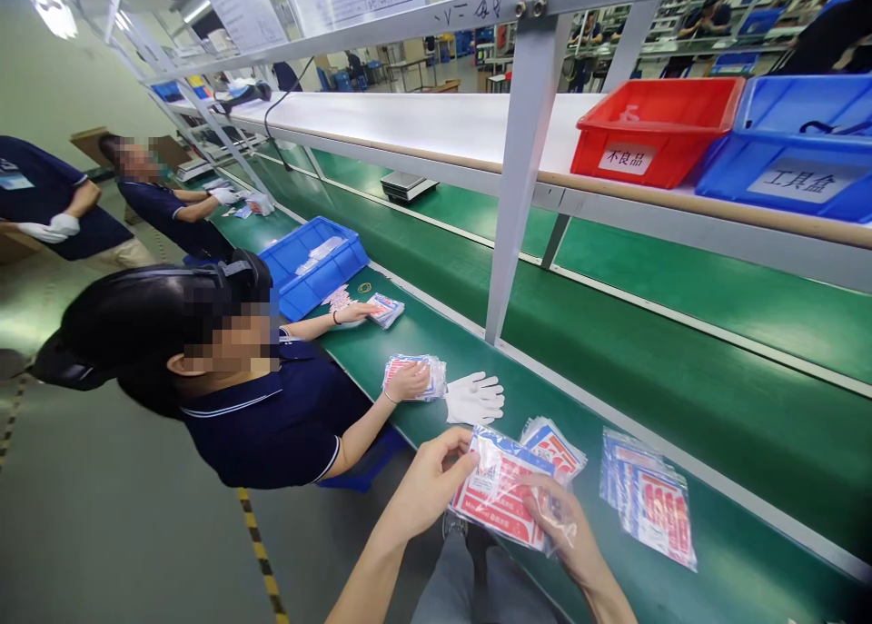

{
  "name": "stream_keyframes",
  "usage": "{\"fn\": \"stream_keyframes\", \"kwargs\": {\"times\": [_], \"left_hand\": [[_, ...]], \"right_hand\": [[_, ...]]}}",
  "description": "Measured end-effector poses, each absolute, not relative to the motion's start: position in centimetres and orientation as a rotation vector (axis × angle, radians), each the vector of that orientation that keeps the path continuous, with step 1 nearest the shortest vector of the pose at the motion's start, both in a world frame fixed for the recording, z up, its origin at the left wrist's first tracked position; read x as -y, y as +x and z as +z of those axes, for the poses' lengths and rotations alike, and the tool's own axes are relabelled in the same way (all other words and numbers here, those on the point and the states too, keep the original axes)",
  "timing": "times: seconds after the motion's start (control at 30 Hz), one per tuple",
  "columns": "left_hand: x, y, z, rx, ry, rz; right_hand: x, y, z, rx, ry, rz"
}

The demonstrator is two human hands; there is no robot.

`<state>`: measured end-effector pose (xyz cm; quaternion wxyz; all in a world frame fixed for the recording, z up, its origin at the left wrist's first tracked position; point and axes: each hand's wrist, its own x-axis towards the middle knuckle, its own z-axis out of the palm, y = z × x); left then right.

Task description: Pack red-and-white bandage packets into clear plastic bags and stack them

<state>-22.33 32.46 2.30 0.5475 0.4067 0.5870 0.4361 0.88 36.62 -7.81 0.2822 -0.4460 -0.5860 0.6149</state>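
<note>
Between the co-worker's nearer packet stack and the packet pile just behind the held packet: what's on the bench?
A white glove, fingers spread, lies between the packet stack and the packet pile. Head view shows it.

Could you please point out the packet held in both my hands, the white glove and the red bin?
Packet [499,488]: head view, on the middle of its printed side.
White glove [471,401]: head view, on its broad middle part.
Red bin [673,156]: head view, on its front wall, beside the label.

Red bin [681,156] has a label [625,159] saying 不良品, blue bin [728,174] has a tag [798,179] saying 工具盒, and the held packet [505,483] is mostly blurry print tbh.
</note>
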Motion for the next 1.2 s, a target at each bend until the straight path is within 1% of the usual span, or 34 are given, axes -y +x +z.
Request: {"fn": "stream_keyframes", "kwargs": {"times": [0.17,0.33,0.53,0.67,0.73,0.9,1.1,1.2], "left_hand": [[-32.1,-22.0,2.7,-1.308,0.888,1.041],[-31.8,-21.4,3.4,-1.186,0.819,1.008],[-31.5,-19.9,4.1,-1.335,0.964,0.965],[-31.5,-19.4,4.6,-1.568,1.095,0.931],[-31.7,-19.5,4.6,-1.607,1.132,0.920],[-31.9,-19.9,4.6,-1.564,1.095,1.027],[-32.3,-19.7,4.2,-1.532,1.057,1.071],[-32.4,-19.4,3.0,-1.446,0.913,1.083]], "right_hand": [[-36.5,1.0,-8.7,1.519,-1.206,1.682],[-36.2,0.3,-10.1,1.383,-1.122,1.717],[-35.8,-0.5,-10.8,1.271,-1.154,1.756],[-35.9,-0.1,-10.3,1.332,-1.167,1.743],[-36.0,0.2,-9.9,1.427,-1.186,1.727],[-36.6,0.5,-8.5,1.644,-1.216,1.679],[-36.8,0.0,-7.1,1.520,-1.158,1.649],[-36.6,-0.3,-6.9,1.486,-1.163,1.614]]}}
